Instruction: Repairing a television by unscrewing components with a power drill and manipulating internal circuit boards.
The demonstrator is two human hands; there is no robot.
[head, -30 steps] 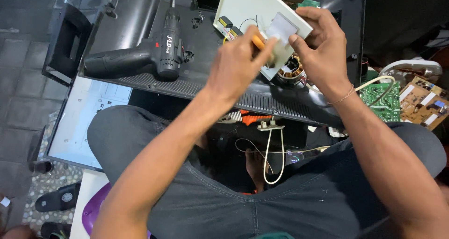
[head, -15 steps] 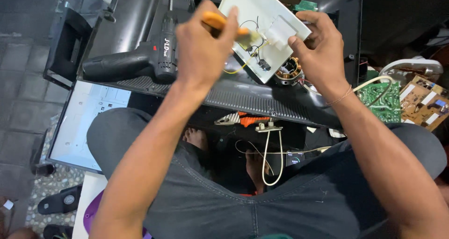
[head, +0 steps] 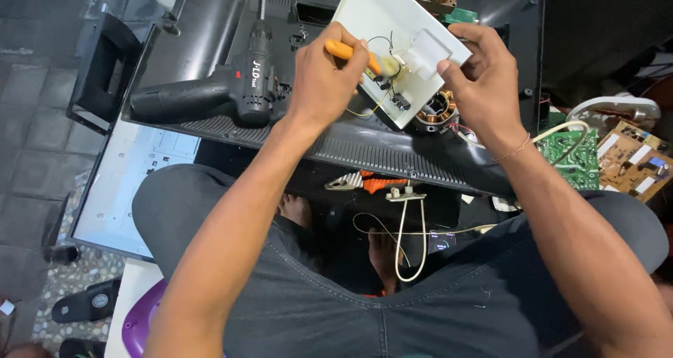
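Tiled floor [head: 42, 120], perhaps grey stone

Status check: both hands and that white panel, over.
Left hand gripping orange-handled tool. Right hand steadying white panel. Black drill lying alongside, apart.

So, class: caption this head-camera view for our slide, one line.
Left hand works an orange-handled tool inside a white casing steadied by right hand.

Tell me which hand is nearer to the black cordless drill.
Left. The left hand, gripping an orange-handled tool, sits just right of the black cordless drill. The right hand is farther right, holding the white panel at its edge.
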